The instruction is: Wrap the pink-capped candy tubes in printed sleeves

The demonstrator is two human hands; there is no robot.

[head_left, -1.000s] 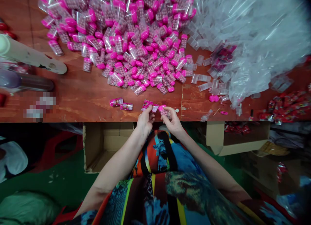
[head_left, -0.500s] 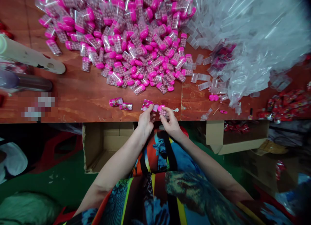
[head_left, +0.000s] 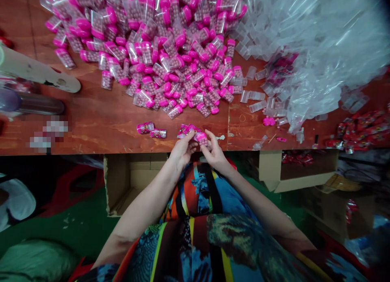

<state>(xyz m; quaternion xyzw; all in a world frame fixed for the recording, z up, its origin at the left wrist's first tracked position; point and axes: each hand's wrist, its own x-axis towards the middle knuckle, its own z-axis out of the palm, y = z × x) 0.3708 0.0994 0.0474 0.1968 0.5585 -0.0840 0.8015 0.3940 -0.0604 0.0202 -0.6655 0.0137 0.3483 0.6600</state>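
Right grip (head_left: 215, 152) narrow on pink-capped bottle (head_left: 201, 138), left grip (head_left: 181, 149) on wrapper (head_left: 185, 129)

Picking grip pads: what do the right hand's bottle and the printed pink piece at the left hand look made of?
Bottle: likely rigid plastic; glossy pink cap, clear body showing beads.
Printed pink piece: perhaps thin plastic film, from bright print and slight sheen; paper possible.
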